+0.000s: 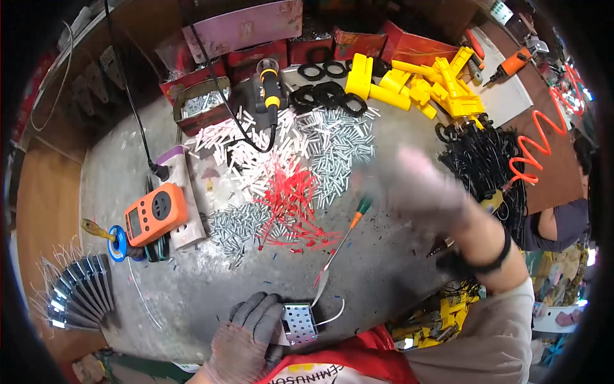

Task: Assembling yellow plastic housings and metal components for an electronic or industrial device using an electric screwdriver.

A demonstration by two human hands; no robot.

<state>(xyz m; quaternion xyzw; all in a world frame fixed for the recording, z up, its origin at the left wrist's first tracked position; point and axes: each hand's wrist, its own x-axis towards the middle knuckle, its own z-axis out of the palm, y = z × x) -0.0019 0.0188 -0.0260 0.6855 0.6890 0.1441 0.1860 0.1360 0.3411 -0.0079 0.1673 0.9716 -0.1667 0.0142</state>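
Note:
My left hand (246, 339), in a grey glove, is at the table's near edge with its fingers pressed together on a small perforated metal box (299, 324). A white wire (336, 315) curves out of the box's right side. A thin white strip stands at its top edge. My right hand (425, 189), also gloved, is over the right half of the table, smeared by motion, so its fingers cannot be made out. Just left of it is a screwdriver (354, 221) with a green and orange handle, its shaft slanting down toward the metal box.
Beyond are piles of screws (336, 153), white sleeves (246, 157) and red wired parts (288, 198). An orange socket meter (155, 214) and a row of metal pieces (77, 291) are left. Yellow parts (441, 86), black cables (480, 157) and an orange power driver (515, 63) are right.

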